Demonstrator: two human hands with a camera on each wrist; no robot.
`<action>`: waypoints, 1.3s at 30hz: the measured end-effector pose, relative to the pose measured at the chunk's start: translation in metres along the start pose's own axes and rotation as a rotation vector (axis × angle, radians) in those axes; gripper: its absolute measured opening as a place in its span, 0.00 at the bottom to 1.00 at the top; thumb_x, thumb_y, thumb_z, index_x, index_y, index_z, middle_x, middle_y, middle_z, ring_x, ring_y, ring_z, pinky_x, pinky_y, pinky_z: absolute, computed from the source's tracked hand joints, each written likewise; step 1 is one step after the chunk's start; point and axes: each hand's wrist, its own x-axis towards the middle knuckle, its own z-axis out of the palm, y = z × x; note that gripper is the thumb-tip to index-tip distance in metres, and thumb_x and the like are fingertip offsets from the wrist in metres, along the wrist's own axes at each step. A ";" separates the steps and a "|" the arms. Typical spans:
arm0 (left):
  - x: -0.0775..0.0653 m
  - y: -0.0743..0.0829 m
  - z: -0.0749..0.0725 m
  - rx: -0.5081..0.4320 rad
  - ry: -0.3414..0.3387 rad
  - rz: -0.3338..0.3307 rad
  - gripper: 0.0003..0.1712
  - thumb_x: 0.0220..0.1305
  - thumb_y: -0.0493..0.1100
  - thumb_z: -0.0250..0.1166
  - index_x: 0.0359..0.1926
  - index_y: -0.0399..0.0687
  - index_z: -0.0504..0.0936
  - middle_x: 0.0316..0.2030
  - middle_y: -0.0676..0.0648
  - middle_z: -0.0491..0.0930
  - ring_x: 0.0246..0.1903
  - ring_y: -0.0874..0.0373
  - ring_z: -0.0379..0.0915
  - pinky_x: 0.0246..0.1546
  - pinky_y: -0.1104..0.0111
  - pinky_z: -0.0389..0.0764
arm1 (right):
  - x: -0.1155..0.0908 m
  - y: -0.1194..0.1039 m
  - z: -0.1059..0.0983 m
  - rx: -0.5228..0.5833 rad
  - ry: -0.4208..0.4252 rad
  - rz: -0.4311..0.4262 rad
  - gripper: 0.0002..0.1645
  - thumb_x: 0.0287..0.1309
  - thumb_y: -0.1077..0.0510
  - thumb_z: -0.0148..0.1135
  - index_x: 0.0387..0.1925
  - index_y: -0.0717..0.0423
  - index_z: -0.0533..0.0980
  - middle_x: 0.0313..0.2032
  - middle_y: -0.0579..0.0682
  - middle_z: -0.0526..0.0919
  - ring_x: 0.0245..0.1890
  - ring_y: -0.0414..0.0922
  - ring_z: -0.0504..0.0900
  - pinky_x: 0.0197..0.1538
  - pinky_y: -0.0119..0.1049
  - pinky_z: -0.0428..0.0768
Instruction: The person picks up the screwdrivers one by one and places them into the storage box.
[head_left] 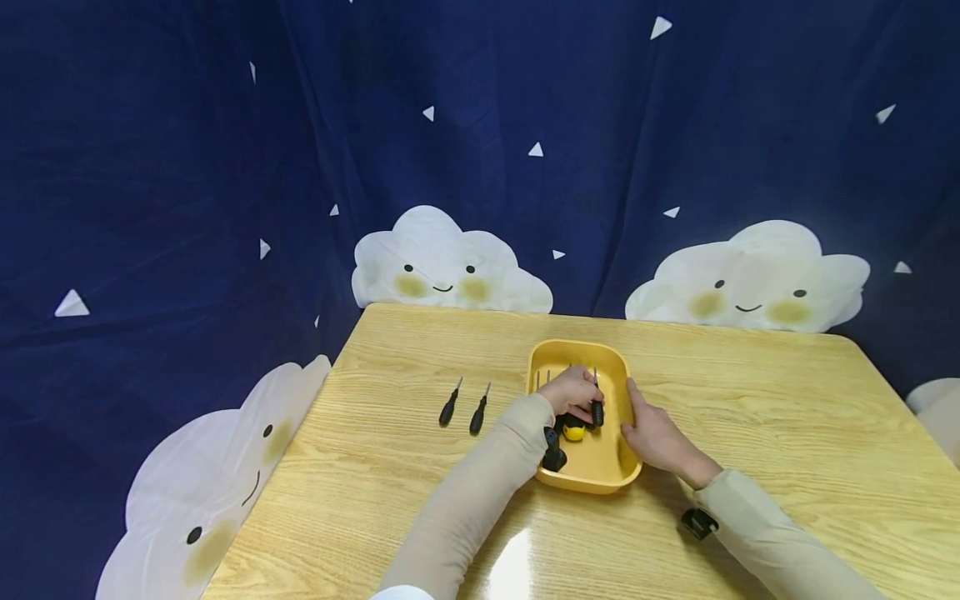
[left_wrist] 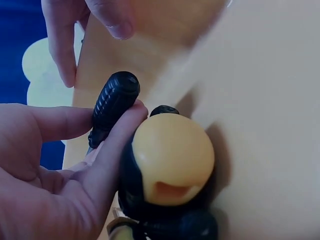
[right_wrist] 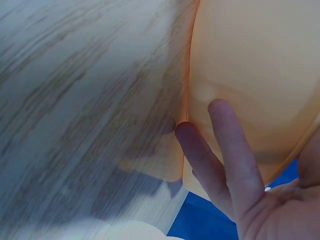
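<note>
My left hand point(head_left: 570, 390) is inside a yellow plastic bin point(head_left: 585, 485), pinching a screwdriver by its black ribbed handle point(left_wrist: 114, 100) between thumb and fingers. The screwdriver's thin shaft points toward the far end of the bin. Beside that hand lies a thicker tool handle with a rounded yellow end point(left_wrist: 175, 155) and black sides. More black handles point(head_left: 553, 458) lie along the bin's left side, partly hidden by my left arm. My right hand point(head_left: 660, 437) holds the bin's right wall, fingers against the outside point(right_wrist: 235, 145) and the thumb at the rim.
Two black-handled screwdrivers, one farther left point(head_left: 448, 410) and one nearer the bin point(head_left: 477, 418), lie side by side on the wooden table point(head_left: 750, 408). A dark blue curtain point(head_left: 480, 100) with cloud prints hangs behind the table and on its left.
</note>
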 end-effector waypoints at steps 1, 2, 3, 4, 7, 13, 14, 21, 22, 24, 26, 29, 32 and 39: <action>0.000 0.000 0.000 -0.005 0.001 -0.004 0.08 0.62 0.29 0.58 0.36 0.39 0.68 0.29 0.41 0.77 0.33 0.42 0.80 0.38 0.52 0.82 | 0.000 0.000 0.000 0.000 -0.001 0.001 0.44 0.61 0.66 0.48 0.69 0.75 0.38 0.56 0.81 0.64 0.23 0.45 0.75 0.25 0.35 0.74; 0.000 0.000 0.000 -0.010 -0.001 -0.007 0.07 0.62 0.28 0.59 0.37 0.38 0.68 0.30 0.40 0.77 0.33 0.42 0.80 0.37 0.52 0.82 | 0.000 0.000 0.000 -0.002 0.000 0.001 0.44 0.61 0.66 0.48 0.69 0.75 0.38 0.56 0.81 0.64 0.23 0.44 0.75 0.25 0.35 0.74; 0.000 0.000 -0.001 -0.009 -0.002 -0.011 0.07 0.61 0.29 0.59 0.37 0.38 0.68 0.30 0.39 0.77 0.33 0.42 0.80 0.36 0.53 0.83 | 0.000 0.000 0.000 0.000 -0.002 0.002 0.44 0.61 0.66 0.48 0.69 0.75 0.38 0.56 0.81 0.64 0.22 0.44 0.75 0.24 0.35 0.74; 0.000 0.000 -0.001 -0.009 -0.003 -0.014 0.07 0.61 0.29 0.59 0.37 0.37 0.68 0.30 0.38 0.77 0.32 0.42 0.80 0.35 0.54 0.83 | 0.000 0.000 0.000 -0.003 -0.001 0.002 0.44 0.61 0.66 0.49 0.69 0.75 0.38 0.56 0.80 0.64 0.22 0.44 0.75 0.24 0.35 0.74; 0.002 0.000 -0.001 -0.005 -0.003 -0.019 0.08 0.61 0.29 0.60 0.38 0.36 0.68 0.30 0.37 0.76 0.28 0.44 0.80 0.30 0.58 0.84 | 0.001 0.001 0.000 -0.008 0.001 -0.001 0.44 0.61 0.66 0.49 0.69 0.75 0.38 0.56 0.80 0.64 0.23 0.45 0.75 0.25 0.35 0.74; 0.003 -0.001 0.003 -0.002 0.032 -0.023 0.07 0.62 0.30 0.60 0.38 0.37 0.70 0.29 0.38 0.76 0.30 0.44 0.80 0.33 0.56 0.84 | 0.000 -0.001 0.000 -0.019 0.005 0.001 0.44 0.60 0.66 0.50 0.69 0.75 0.38 0.56 0.80 0.64 0.28 0.48 0.76 0.30 0.37 0.76; 0.003 -0.002 0.004 -0.003 0.040 -0.022 0.06 0.62 0.30 0.60 0.37 0.37 0.70 0.29 0.38 0.76 0.31 0.44 0.80 0.34 0.56 0.84 | 0.000 -0.001 0.000 -0.018 0.004 0.004 0.44 0.60 0.66 0.50 0.70 0.74 0.38 0.56 0.80 0.64 0.29 0.48 0.76 0.30 0.37 0.76; 0.002 -0.002 0.007 0.008 0.055 -0.009 0.06 0.63 0.29 0.58 0.34 0.39 0.68 0.27 0.41 0.74 0.28 0.45 0.78 0.38 0.53 0.82 | -0.001 -0.002 0.000 -0.004 0.004 0.000 0.44 0.59 0.66 0.49 0.69 0.75 0.38 0.54 0.81 0.66 0.26 0.46 0.75 0.29 0.37 0.75; 0.003 -0.003 0.007 0.005 0.052 -0.010 0.06 0.63 0.29 0.58 0.34 0.39 0.68 0.27 0.41 0.74 0.27 0.46 0.77 0.38 0.53 0.82 | -0.001 -0.002 0.000 -0.007 0.008 -0.003 0.44 0.59 0.66 0.49 0.69 0.75 0.39 0.54 0.81 0.66 0.27 0.47 0.75 0.30 0.37 0.76; 0.004 -0.003 0.007 0.001 0.050 -0.010 0.06 0.63 0.29 0.58 0.34 0.39 0.68 0.27 0.41 0.74 0.25 0.48 0.75 0.37 0.54 0.83 | -0.001 -0.002 0.000 -0.008 0.013 -0.010 0.44 0.59 0.66 0.50 0.69 0.76 0.39 0.54 0.81 0.66 0.27 0.47 0.76 0.31 0.37 0.76; 0.005 -0.003 0.007 0.001 0.048 -0.010 0.06 0.63 0.29 0.58 0.34 0.39 0.69 0.27 0.41 0.74 0.23 0.49 0.74 0.36 0.55 0.83 | -0.001 -0.001 0.000 -0.011 0.018 -0.017 0.44 0.59 0.66 0.50 0.69 0.76 0.39 0.54 0.81 0.66 0.28 0.48 0.76 0.31 0.38 0.76; 0.006 -0.003 0.006 0.000 0.043 -0.011 0.04 0.63 0.28 0.57 0.34 0.38 0.71 0.26 0.40 0.75 0.23 0.50 0.74 0.35 0.56 0.84 | -0.001 -0.001 0.000 -0.024 0.023 -0.024 0.44 0.58 0.67 0.51 0.69 0.77 0.40 0.53 0.81 0.67 0.30 0.49 0.76 0.33 0.40 0.76; 0.007 -0.004 0.006 -0.007 0.038 -0.010 0.05 0.62 0.27 0.57 0.38 0.36 0.72 0.27 0.40 0.76 0.25 0.49 0.76 0.33 0.57 0.84 | -0.002 -0.002 0.000 -0.036 0.032 -0.026 0.45 0.57 0.67 0.51 0.69 0.77 0.40 0.51 0.81 0.69 0.30 0.51 0.76 0.34 0.42 0.76; 0.007 -0.003 0.004 -0.036 0.024 0.001 0.12 0.61 0.27 0.57 0.46 0.32 0.72 0.34 0.37 0.78 0.28 0.47 0.77 0.33 0.57 0.84 | -0.002 -0.003 -0.001 -0.038 0.018 -0.009 0.46 0.56 0.66 0.53 0.69 0.76 0.40 0.42 0.77 0.75 0.25 0.48 0.74 0.29 0.40 0.75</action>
